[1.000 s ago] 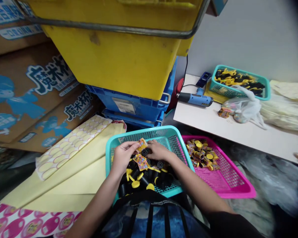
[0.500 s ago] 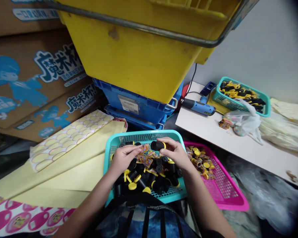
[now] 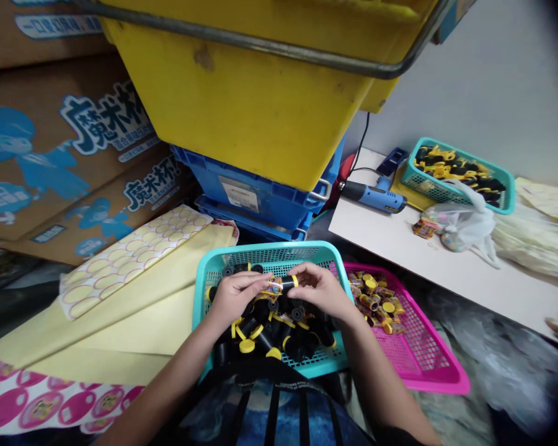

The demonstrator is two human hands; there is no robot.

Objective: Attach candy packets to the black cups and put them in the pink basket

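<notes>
Over the turquoise basket (image 3: 272, 249), my left hand (image 3: 235, 300) pinches a printed plastic sleeve (image 3: 273, 287) between thumb and fingers. My right hand (image 3: 323, 292) grips a small black canister (image 3: 287, 283) by its yellow-capped end. The canister's left end meets the sleeve; whether it is inside cannot be made out. Below both hands, the basket holds many loose black canisters with yellow caps (image 3: 247, 345), some lying on their sides. Part of the sleeve pile is hidden behind my hands.
To the right, a pink basket (image 3: 439, 371) holds canisters in printed sleeves (image 3: 376, 303). A blue heat gun (image 3: 374, 198), a plastic bag (image 3: 469, 223) and another turquoise basket (image 3: 504, 189) are on the white table (image 3: 390, 238). Yellow (image 3: 242, 93) and blue crates (image 3: 260, 186) stand ahead; sticker sheets (image 3: 134, 254) lie left.
My right hand has brought the black canister left and slightly down to the sleeve in my left hand. They were apart before; now the canister's end meets the sleeve.
</notes>
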